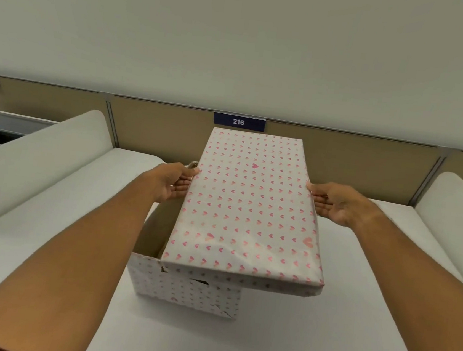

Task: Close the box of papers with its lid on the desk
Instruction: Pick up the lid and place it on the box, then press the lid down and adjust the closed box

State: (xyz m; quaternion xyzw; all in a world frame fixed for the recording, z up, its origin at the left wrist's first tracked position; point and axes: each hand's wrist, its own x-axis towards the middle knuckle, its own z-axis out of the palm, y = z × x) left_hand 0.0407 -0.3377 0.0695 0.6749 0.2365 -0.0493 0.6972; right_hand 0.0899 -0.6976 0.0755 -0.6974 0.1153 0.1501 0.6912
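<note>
Above the box (182, 291) on the surface (320, 344), lid (250, 206) sits offset right. Left hand (173, 183) and right hand (334, 203) clamp fingers on its long edges; likely light, wrapping creased, slightly slippery.

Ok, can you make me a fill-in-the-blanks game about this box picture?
1. Both hands, left hand and right hand, hold the ___.
2. The lid has pink ___ on it.
3. The box stands on the ___.
4. The sign says ___.

Missing words: lid; hearts; desk; 216
</note>
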